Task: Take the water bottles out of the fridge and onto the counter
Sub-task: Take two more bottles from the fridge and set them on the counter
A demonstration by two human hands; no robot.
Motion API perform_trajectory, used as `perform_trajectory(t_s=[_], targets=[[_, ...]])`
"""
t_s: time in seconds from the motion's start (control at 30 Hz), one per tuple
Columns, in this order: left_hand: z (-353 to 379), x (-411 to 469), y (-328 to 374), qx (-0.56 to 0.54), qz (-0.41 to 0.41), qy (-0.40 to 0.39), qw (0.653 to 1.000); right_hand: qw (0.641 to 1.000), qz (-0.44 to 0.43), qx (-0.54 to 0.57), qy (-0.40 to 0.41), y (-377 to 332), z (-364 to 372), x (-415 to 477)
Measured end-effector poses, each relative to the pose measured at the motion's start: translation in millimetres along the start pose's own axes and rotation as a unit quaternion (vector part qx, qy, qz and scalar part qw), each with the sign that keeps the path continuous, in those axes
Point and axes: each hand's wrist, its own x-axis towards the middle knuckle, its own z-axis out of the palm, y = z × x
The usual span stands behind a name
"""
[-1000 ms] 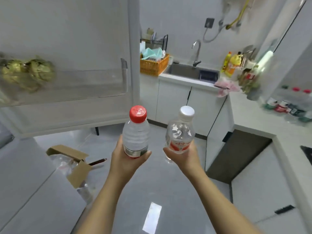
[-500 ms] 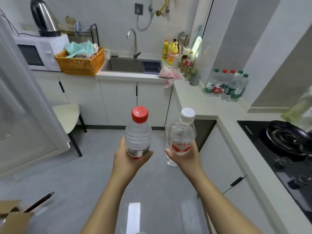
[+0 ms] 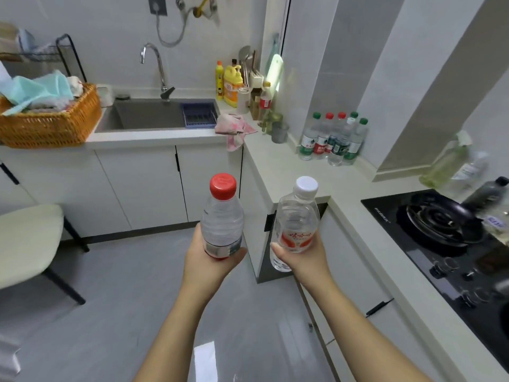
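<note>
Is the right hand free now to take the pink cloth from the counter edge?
Probably not: the right hand is shut around the white-capped bottle, and the pink cloth lies well ahead.

There is one view only, worn on the person's head, looking forward and down over both outstretched forearms. It faces the kitchen corner, with the sink (image 3: 154, 114) ahead, the tabletop (image 3: 278, 166) running off to the right, and the floor (image 3: 132, 304) close below.

Left hand (image 3: 209, 263) gripping red-capped bottle (image 3: 222, 216), right hand (image 3: 304, 260) gripping white-capped bottle (image 3: 295, 224), counter (image 3: 278, 166) ahead
</note>
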Motion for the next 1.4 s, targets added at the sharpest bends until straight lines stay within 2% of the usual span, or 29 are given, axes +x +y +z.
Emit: perform_trajectory(t_s=[0.17,0.4,0.87,1.17,1.4], targets=[[15.7,27.5,-4.0,0.0,0.008,-0.031,0.999,1.0,0.005,-0.01,0.007,7.3,-6.3,29.4],[59.5,68.7,-12.5,0.012,-0.008,-0.019,1.0,1.0,0.01,-0.013,0.014,29.6,-32.7,86.4],[224.2,153.9,-8.4,0.029,-0.017,0.01,0.999,0.998,0.009,-0.051,-0.026,66.7,-149.1,252.2],[290.8,202.3,-17.6,0.036,-0.019,-0.01,0.999,0.999,0.023,-0.045,-0.001,92.1,-190.3,316.7],[335.6,267.0,-39.9,0.049,-0.04,-0.054,0.997,0.997,0.048,-0.049,0.017,122.5,-195.3,377.9]])
